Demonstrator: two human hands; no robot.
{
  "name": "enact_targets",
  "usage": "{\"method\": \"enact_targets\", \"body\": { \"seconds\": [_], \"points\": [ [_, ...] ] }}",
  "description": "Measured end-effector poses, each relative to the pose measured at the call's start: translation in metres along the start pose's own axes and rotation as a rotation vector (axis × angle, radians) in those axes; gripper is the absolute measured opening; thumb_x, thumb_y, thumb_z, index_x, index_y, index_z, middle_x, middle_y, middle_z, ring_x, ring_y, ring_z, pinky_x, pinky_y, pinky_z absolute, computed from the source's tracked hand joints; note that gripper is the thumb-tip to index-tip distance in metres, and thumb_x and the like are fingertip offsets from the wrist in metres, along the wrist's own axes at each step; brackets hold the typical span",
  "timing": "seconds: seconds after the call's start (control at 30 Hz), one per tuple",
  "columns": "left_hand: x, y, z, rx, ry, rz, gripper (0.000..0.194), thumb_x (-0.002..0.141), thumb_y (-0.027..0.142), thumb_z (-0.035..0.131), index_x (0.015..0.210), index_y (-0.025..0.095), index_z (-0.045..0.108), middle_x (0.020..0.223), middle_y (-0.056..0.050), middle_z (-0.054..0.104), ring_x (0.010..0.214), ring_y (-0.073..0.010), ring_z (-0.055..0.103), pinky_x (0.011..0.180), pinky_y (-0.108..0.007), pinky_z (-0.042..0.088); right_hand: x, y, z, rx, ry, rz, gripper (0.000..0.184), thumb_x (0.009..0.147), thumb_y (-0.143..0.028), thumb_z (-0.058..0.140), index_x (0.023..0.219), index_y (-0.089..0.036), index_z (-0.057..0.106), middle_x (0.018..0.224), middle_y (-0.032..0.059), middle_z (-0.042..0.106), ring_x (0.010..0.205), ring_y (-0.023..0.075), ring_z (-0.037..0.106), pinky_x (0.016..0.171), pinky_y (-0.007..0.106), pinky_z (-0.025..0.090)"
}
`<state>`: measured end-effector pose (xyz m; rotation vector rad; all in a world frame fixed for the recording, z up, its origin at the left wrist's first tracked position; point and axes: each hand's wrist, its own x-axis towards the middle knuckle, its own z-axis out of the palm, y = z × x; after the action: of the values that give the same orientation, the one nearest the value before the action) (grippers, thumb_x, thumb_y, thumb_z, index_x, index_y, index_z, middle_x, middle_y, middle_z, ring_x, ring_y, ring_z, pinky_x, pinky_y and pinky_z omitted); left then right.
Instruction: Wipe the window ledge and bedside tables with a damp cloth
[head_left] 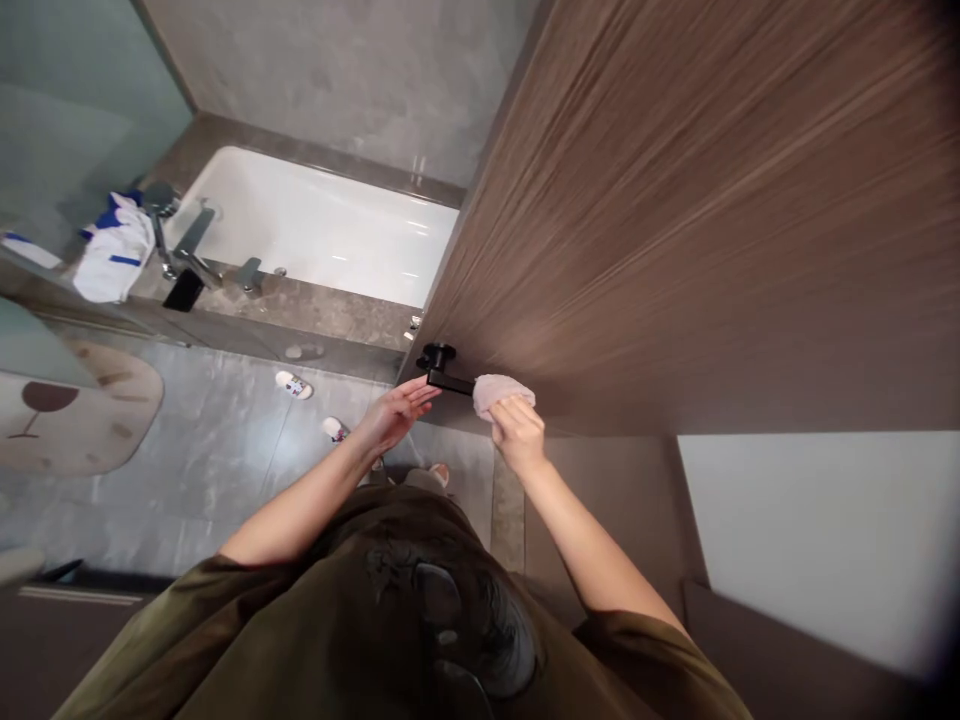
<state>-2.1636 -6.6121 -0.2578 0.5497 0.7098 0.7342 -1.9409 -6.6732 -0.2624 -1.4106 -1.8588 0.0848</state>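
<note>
A black lever handle (442, 368) sticks out of the edge of a brown wooden door (675, 220). My right hand (517, 432) is closed on a pale pink cloth (499, 390) and presses it against the outer end of the handle. My left hand (394, 412) is open, its fingers stretched flat just under the handle, with the fingertips near the lever.
A white bathtub (322, 220) with chrome taps (187, 250) stands beyond the door. A white and blue cloth (112, 250) lies on the tub's stone ledge. A beige mat (75, 410) and white slippers (294, 384) lie on the grey tiled floor.
</note>
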Motion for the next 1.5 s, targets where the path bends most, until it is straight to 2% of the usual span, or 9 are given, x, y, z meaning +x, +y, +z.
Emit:
{"method": "enact_targets", "body": {
  "seconds": [0.2,0.47,0.6,0.73,0.83,1.0,1.27,1.4,1.5],
  "points": [
    [0.001,0.008,0.003,0.076,-0.024,-0.001,0.06,0.047,0.004,0.05,0.102,0.016,0.07,0.107,-0.007,0.072,0.114,-0.023,0.059,0.1,-0.036,0.039,0.03,-0.048,0.045,0.068,-0.127,0.098,0.04,0.1,-0.031,0.036,0.082,-0.023,0.071,0.074,0.0078,0.064,0.08,0.0191,0.057,0.087,0.037,0.044],
    [0.005,0.008,-0.004,0.063,0.064,0.004,0.055,0.05,0.003,0.05,0.097,0.02,0.071,0.106,-0.005,0.073,0.115,-0.0205,0.058,0.097,-0.034,0.04,-0.012,-0.002,0.008,-0.055,0.022,0.146,0.048,0.099,-0.031,0.031,0.07,-0.023,0.068,0.067,0.0069,0.059,0.072,0.0186,0.054,0.076,0.034,0.046],
    [0.006,0.014,0.0,0.022,0.067,-0.028,0.05,0.05,0.001,0.05,0.091,0.019,0.071,0.098,-0.003,0.073,0.099,-0.0165,0.062,0.086,-0.029,0.044,0.001,-0.028,0.031,-0.075,0.01,0.138,0.043,0.1,-0.026,0.032,0.083,-0.022,0.071,0.075,0.0077,0.065,0.076,0.0181,0.057,0.079,0.034,0.046],
    [0.008,0.019,0.004,-0.005,0.079,-0.065,0.041,0.05,0.001,0.051,0.084,0.017,0.068,0.089,-0.004,0.072,0.081,-0.0136,0.063,0.072,-0.026,0.045,0.023,-0.046,0.054,-0.15,0.075,-0.058,0.033,0.099,-0.02,0.038,0.094,-0.019,0.07,0.089,0.0081,0.069,0.09,0.0181,0.059,0.087,0.034,0.047],
    [0.013,0.017,0.004,-0.058,0.15,-0.069,0.031,0.052,0.001,0.051,0.075,0.017,0.064,0.084,-0.003,0.071,0.082,-0.0151,0.064,0.073,-0.027,0.047,0.017,-0.033,0.05,-0.211,0.128,-0.074,0.031,0.098,-0.018,0.041,0.088,-0.018,0.07,0.082,0.0067,0.069,0.086,0.0175,0.059,0.084,0.033,0.048],
    [0.027,0.003,0.005,-0.204,0.266,-0.064,0.016,0.054,0.001,0.052,0.057,0.017,0.05,0.06,0.001,0.061,0.075,-0.0148,0.065,0.071,-0.028,0.049,-0.016,0.001,0.029,-0.078,0.198,0.115,0.04,0.096,-0.011,0.032,0.08,-0.018,0.068,0.079,0.0072,0.066,0.083,0.0167,0.059,0.082,0.03,0.049],
    [0.027,-0.07,-0.014,0.144,0.121,-0.466,0.037,0.069,0.002,0.053,0.102,0.014,0.066,0.091,-0.006,0.072,0.08,-0.0151,0.069,0.067,-0.027,0.052,-0.095,-0.002,0.03,0.502,0.271,0.837,0.01,0.08,-0.021,0.056,0.078,-0.016,0.065,0.069,-0.0017,0.061,0.064,0.0101,0.051,0.06,0.019,0.043],
    [0.045,-0.146,-0.028,0.213,-0.047,-0.613,0.028,0.085,0.015,0.051,0.109,0.013,0.064,0.098,-0.008,0.073,0.081,-0.0151,0.069,0.07,-0.028,0.054,-0.167,-0.006,0.031,0.667,0.286,0.902,0.014,0.076,-0.025,0.061,0.083,-0.014,0.066,0.065,-0.0035,0.057,0.059,0.0085,0.046,0.055,0.019,0.038],
    [0.077,-0.225,-0.011,0.222,-0.227,-0.737,0.028,0.091,0.027,0.05,0.112,0.014,0.063,0.088,-0.006,0.072,0.073,-0.0141,0.067,0.07,-0.028,0.053,-0.227,0.01,0.017,0.696,0.309,0.948,0.019,0.072,-0.029,0.065,0.082,-0.013,0.067,0.063,-0.0039,0.055,0.057,0.0078,0.043,0.053,0.019,0.035]
  ]
}}
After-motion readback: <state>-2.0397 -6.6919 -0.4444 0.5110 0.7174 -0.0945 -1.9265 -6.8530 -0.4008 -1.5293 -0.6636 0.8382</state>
